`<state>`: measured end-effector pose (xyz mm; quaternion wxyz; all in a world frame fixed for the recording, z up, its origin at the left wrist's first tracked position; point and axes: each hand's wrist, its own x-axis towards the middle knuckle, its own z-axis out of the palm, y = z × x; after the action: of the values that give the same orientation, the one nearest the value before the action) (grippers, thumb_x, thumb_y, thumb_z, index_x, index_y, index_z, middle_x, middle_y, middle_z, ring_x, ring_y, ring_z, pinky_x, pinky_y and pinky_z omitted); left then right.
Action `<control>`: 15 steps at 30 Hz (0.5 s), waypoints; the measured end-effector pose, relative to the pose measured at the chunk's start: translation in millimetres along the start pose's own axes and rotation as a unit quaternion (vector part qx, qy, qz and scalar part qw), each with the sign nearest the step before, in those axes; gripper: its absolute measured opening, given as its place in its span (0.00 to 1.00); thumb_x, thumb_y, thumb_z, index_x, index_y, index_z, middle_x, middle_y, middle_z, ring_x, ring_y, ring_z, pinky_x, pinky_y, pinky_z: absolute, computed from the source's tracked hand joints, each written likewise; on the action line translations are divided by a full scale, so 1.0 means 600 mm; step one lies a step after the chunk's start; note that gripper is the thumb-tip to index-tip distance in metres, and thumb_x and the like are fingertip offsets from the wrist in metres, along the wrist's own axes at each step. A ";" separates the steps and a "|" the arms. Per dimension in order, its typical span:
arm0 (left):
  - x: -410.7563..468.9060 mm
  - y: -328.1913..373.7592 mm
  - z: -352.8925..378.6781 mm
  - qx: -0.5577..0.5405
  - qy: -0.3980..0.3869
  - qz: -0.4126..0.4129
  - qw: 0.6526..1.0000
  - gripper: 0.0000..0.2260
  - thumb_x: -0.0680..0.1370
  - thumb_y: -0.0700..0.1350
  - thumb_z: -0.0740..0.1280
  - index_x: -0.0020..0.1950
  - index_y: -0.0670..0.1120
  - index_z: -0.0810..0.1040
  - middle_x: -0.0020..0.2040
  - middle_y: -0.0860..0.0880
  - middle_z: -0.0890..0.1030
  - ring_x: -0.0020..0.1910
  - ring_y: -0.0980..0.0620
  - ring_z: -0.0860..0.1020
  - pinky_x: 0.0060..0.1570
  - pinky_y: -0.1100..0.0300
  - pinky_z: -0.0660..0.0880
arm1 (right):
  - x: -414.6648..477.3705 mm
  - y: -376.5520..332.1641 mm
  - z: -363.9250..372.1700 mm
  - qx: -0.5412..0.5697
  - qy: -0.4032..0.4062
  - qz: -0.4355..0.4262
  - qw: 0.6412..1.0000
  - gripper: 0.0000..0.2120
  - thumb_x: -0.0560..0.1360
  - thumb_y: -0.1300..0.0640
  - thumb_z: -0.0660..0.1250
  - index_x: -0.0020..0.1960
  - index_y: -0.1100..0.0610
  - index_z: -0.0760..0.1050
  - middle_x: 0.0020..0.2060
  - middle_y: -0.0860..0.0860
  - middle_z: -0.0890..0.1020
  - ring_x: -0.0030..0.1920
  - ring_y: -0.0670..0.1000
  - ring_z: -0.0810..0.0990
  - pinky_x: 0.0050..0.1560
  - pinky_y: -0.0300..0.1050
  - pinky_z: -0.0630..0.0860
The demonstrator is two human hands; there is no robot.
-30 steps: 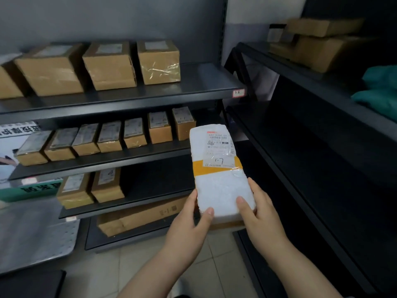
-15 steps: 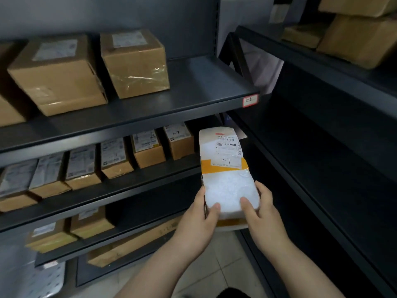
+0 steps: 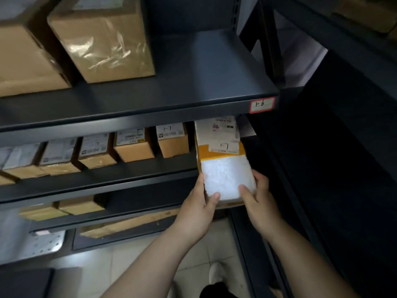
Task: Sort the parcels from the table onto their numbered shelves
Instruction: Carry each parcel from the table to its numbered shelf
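Now the white parcel (image 3: 223,168), marked 7, reaches halfway into the shelf (image 3: 107,183) below the 1-6 tag (image 3: 262,104), just right of the 1-7 box (image 3: 171,143). The left hand (image 3: 197,209) and right hand (image 3: 257,203) pinch its near end, thumbs on top. If released early, the overhanging end could tip it off the edge.

A row of small cardboard boxes (image 3: 97,150) fills the left and centre of the middle shelf (image 3: 129,176). The gap at its right end, just beside the last box (image 3: 173,143), is taken by a white parcel (image 3: 225,175). The upper shelf (image 3: 204,72) hangs low overhead, bare right of its large box (image 3: 103,39).
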<state>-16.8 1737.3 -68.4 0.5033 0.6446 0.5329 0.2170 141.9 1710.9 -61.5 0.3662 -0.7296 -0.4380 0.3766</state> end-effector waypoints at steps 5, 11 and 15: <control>0.033 0.015 0.014 0.002 0.032 -0.002 0.999 0.28 0.82 0.53 0.59 0.78 0.59 0.50 0.69 0.56 0.70 0.65 0.58 0.71 0.63 0.59 0.70 | 0.052 0.004 -0.026 0.019 -0.051 -0.018 0.998 0.26 0.80 0.53 0.60 0.74 0.51 0.55 0.62 0.48 0.70 0.56 0.48 0.73 0.47 0.38 0.70; 0.052 0.025 0.023 0.009 0.089 0.004 0.996 0.28 0.82 0.55 0.56 0.79 0.54 0.51 0.72 0.53 0.69 0.68 0.56 0.69 0.66 0.55 0.69 | 0.081 0.010 -0.038 0.030 -0.113 -0.071 0.991 0.29 0.81 0.51 0.57 0.77 0.45 0.47 0.73 0.47 0.62 0.69 0.44 0.64 0.62 0.37 0.63; 0.027 0.030 0.028 0.093 0.100 -0.006 0.991 0.29 0.83 0.55 0.53 0.79 0.53 0.42 0.79 0.53 0.52 0.76 0.57 0.52 0.74 0.56 0.57 | 0.056 0.018 -0.044 -0.113 -0.065 -0.164 0.978 0.28 0.80 0.43 0.52 0.75 0.41 0.40 0.77 0.44 0.50 0.74 0.42 0.51 0.71 0.41 0.54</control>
<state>10.7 1746.3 -63.6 0.3867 0.6607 0.6021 0.2268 179.9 1732.3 -66.9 0.3090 -0.6580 -0.6146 0.3063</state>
